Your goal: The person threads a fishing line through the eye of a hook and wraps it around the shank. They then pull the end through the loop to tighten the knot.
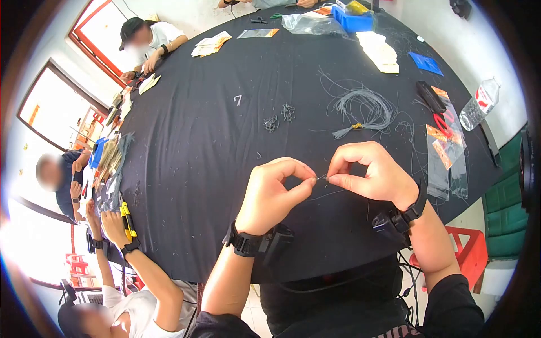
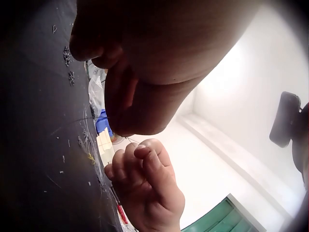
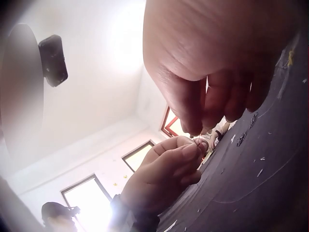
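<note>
Above the black cloth, the left hand (image 1: 276, 191) and right hand (image 1: 372, 172) face each other, fingertips a small distance apart. Each pinches a part of a thin line (image 1: 322, 178) between thumb and index finger; a tiny dark piece may be at the join, too small to tell. A loose strand trails below the fingers. In the left wrist view the left hand (image 2: 145, 63) fills the top, the right hand (image 2: 147, 188) below it. The right wrist view has the right hand (image 3: 212, 63) above the left hand (image 3: 166, 171), a fine strand (image 3: 199, 139) between them.
Beyond the hands lie a coil of clear line (image 1: 366, 110) and two small piles of dark hooks (image 1: 271, 123). At the right are red scissors (image 1: 442, 125), plastic packets (image 1: 438, 177) and a bottle (image 1: 480, 104). Other people sit around the table (image 1: 186, 225).
</note>
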A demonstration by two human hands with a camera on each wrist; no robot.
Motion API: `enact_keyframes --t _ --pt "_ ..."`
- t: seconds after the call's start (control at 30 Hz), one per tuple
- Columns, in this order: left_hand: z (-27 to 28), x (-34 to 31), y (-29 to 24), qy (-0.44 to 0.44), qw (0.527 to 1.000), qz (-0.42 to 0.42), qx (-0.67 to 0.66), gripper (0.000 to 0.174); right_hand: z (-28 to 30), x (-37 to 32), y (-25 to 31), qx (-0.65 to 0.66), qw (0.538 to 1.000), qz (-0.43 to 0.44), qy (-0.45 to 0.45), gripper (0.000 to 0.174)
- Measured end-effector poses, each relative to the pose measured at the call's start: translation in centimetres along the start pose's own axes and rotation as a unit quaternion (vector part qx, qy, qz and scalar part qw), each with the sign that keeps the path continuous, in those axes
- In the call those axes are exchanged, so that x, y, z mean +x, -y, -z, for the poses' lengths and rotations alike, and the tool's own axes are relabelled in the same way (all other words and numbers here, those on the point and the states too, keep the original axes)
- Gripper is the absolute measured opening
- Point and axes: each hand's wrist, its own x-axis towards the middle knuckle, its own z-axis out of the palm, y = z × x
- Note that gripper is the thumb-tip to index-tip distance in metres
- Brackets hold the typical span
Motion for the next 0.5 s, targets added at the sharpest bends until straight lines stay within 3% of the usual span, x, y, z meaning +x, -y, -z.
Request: enact_keyframes --t 0.17,0.27,0.37,0.5 --pt "-0.1 0.0 0.1 -0.014 1.000 0.001 -0.003 0.005 0.3 0.0 -0.6 -0.047 0.997 0.056 0.016 0.010" --pt "0.1 -0.1 -0.2 -0.012 0.999 0.038 -0.019 0.004 0.0 -0.1 -0.4 -0.004 0.999 -0.042 0.008 0.011" --pt "-0.1 -0.1 0.1 -0.011 0.999 0.016 -0.042 0.004 -0.5 0.1 0.0 0.012 0.996 -0.079 -0.042 0.012" --pt "-0.2 -0.1 0.4 -0.007 0.999 0.005 -0.052 0.004 -0.7 0.1 -0.2 0.025 0.997 -0.058 -0.034 0.011"
